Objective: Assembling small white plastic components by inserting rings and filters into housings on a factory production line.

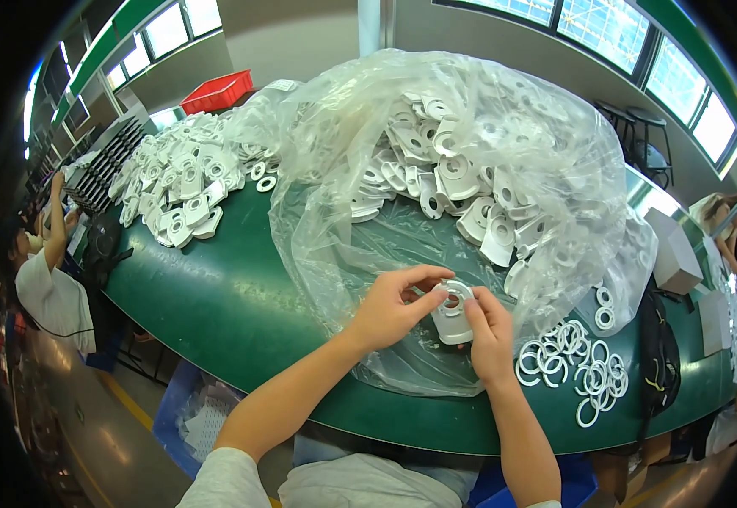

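Between my two hands, above the green table, is a white plastic part [454, 328] with a round ring-shaped opening at its top end. My left hand [398, 306] pinches the ring end from the left with thumb and fingers. From the right, my right hand [490, 332] grips the same part, its thumb against the ring's edge. Under both hands spreads the clear plastic bag [326, 279], from which many similar white parts [457, 178] spill. Loose white rings [567, 340] lie to the right of my right hand, some of them with a gap.
A heap of white parts [186, 182] covers the table's [190, 288] far left, with a red crate [218, 91] behind it. At right are a grey box [671, 254] and a black strap-like bundle [663, 356]. A blue bin [173, 415] stands below the front edge. People sit at both sides.
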### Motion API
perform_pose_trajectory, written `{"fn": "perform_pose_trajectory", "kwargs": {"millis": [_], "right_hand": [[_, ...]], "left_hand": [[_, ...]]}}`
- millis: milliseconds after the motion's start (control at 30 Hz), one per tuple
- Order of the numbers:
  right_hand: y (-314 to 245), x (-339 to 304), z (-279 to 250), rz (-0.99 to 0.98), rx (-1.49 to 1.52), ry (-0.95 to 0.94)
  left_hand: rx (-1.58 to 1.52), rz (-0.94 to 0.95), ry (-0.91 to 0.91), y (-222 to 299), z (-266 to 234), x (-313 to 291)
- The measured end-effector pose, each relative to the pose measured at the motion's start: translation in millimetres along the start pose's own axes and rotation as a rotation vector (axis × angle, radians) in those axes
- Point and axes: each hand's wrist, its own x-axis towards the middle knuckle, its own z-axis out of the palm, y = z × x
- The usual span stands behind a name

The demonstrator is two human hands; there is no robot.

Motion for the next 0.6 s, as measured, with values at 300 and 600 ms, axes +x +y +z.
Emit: {"fn": "perform_pose_trajectory", "kwargs": {"millis": [300,600], "right_hand": [[13,2,-6,-0.224,-0.234,-0.026],[2,2,-6,0.065,0.188,-0.088]], "left_hand": [[0.035,0.031,0.038,-1,10,-4],[-0.019,0.029,-0.033,3,10,-2]]}}
